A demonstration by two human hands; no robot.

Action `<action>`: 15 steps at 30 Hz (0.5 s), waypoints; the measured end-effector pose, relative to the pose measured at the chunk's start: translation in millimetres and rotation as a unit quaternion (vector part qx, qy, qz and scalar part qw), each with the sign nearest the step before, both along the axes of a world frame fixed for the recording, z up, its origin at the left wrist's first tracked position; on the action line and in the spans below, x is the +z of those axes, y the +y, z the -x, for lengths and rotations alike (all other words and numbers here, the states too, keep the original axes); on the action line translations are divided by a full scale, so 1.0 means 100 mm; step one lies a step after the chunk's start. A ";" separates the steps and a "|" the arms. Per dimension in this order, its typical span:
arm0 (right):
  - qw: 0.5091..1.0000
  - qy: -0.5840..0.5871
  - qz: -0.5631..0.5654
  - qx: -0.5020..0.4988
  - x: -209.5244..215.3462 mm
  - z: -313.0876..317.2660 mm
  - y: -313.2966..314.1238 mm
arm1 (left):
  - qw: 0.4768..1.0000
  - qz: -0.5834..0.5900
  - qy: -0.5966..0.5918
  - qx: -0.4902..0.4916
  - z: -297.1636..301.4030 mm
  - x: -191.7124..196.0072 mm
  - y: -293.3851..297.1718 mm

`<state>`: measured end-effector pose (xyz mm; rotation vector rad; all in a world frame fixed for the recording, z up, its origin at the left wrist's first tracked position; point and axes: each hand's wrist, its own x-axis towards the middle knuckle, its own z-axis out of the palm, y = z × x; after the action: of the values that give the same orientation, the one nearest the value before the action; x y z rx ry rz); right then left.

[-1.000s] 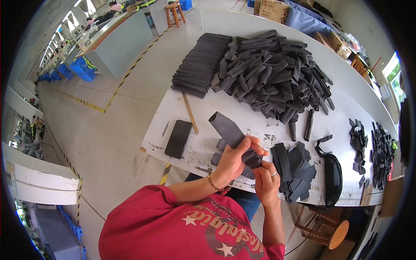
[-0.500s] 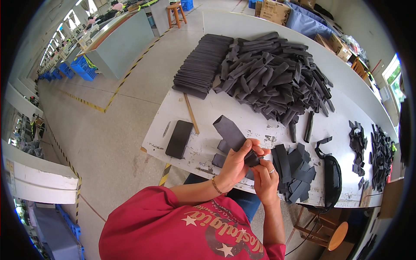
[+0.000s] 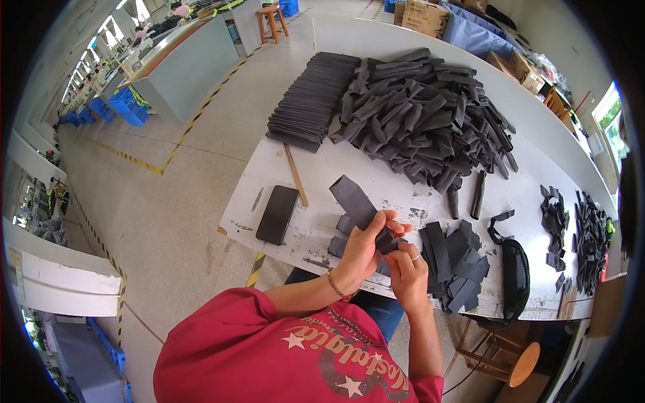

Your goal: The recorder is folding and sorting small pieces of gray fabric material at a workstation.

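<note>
A black fabric strip [image 3: 353, 199], tube-like at its far end, is held above the near edge of the table. My left hand [image 3: 363, 254] grips its middle between thumb and fingers. At the strip's near end, my right hand [image 3: 408, 274] pinches the material; the fingertips partly hide that end. A few dark flat pieces [image 3: 338, 246] lie on the table just beyond my left hand, partly covered by it. Close to my right hand is a loose pile of flat black strips [image 3: 462, 265].
A large heap of black fabric tubes [image 3: 423, 121] covers the table's far side, beside a neat row of them [image 3: 314, 101]. Leftward lie a black rectangular case [image 3: 277, 215] and a wooden stick [image 3: 295, 176]. A black mesh pouch [image 3: 514, 279] and small black scraps [image 3: 591, 242] sit rightward.
Both hands and the strip's near end have shifted slightly toward the far side and left. My right fingers have moved a little along the strip's end. The grip remains.
</note>
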<state>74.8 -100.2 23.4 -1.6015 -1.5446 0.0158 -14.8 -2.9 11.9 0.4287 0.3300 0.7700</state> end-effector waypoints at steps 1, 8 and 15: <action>1.000 0.000 -0.002 0.001 0.00 0.00 0.01 | 1.000 0.000 0.000 0.000 0.00 -0.01 -0.01; 1.000 -0.003 0.001 0.005 -0.01 -0.02 0.02 | 0.998 0.024 0.033 0.047 0.00 0.14 0.12; 1.000 0.010 0.013 0.013 -0.06 0.02 0.01 | 0.993 -0.024 0.047 0.105 0.13 0.24 0.44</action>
<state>72.6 -99.0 17.7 -1.5961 -1.5555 0.0657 -27.9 41.5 36.2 0.4824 0.4505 0.9666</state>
